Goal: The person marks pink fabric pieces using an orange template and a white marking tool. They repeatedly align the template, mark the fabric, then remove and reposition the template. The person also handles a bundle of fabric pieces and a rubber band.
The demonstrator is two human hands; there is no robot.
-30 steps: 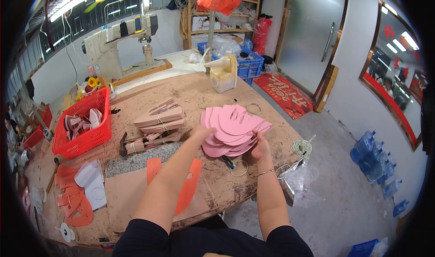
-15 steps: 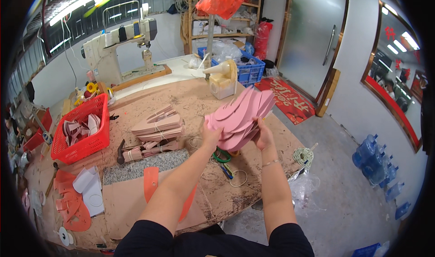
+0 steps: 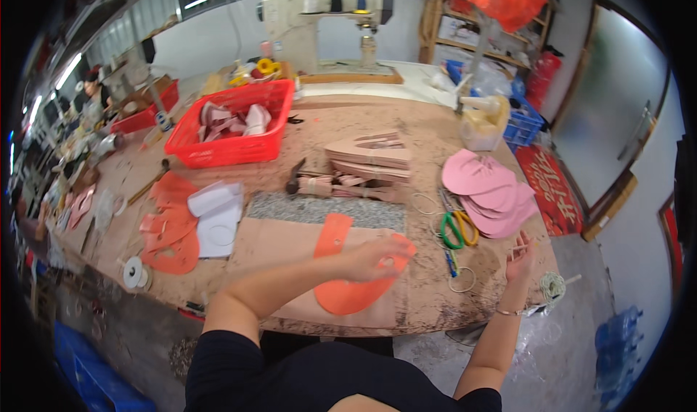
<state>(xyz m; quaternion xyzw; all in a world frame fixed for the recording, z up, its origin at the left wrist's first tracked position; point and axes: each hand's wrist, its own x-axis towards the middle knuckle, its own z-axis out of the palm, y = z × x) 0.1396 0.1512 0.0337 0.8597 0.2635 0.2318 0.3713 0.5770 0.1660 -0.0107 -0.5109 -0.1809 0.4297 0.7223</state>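
Observation:
My left hand (image 3: 372, 258), blurred by motion, is over an orange cut piece with holes (image 3: 348, 294), near its right end. Whether its fingers grip the piece cannot be made out. The orange piece lies on a flat tan sheet (image 3: 283, 249). My right hand (image 3: 519, 258) is raised at the table's right side, palm turned up, fingers loosely curled and apart, close to a fanned pile of pink cut pieces (image 3: 490, 194). It is not touching the pile. Scissors with green and yellow handles (image 3: 451, 232) lie between my hands, beside a blue cutter (image 3: 451, 263).
Bundled tan pieces (image 3: 369, 158), a hammer (image 3: 294, 177) and a speckled grey slab (image 3: 327, 211) sit mid-table. Around them are a red basket (image 3: 229, 154), white paper (image 3: 218, 219), more orange pieces (image 3: 170, 227), a glue container (image 3: 484, 125), a sewing machine (image 3: 290, 31) and a cord coil (image 3: 552, 286).
The pink pieces, held in both hands before, now lie fanned on the table's right side. My left hand has moved left to the orange piece. The view has turned left.

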